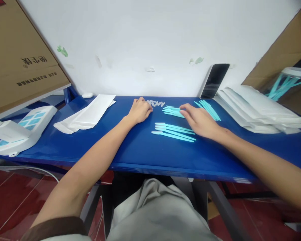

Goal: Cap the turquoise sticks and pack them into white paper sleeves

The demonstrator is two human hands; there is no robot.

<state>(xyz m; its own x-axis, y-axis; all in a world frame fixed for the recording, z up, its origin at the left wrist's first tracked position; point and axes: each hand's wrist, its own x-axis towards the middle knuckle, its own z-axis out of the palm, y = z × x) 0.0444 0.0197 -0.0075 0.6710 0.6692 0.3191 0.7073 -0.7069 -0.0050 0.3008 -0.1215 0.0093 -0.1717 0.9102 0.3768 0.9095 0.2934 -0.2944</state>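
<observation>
My left hand (140, 111) rests on the blue table with its fingers curled together, right beside a small pile of short clear-white caps (157, 103). Whatever those fingers hold, if anything, is too small to make out. Thumb and forefinger of my right hand (199, 119) pinch at the right end of a pile of thin turquoise sticks (172, 111). In front of that pile lie several turquoise sticks with whitish caps (177, 131) on their left ends, side by side. Behind my right hand is another bunch of turquoise sticks (208, 108), lying slanted.
White packets (87, 113) lie to the left, and a larger stack of white packets (256, 107) to the right. A phone (215, 81) leans on the wall. At far left stands a white device (30, 125); at far right, a clear tub of turquoise sticks (288, 82). Cardboard (22, 50) flanks the table.
</observation>
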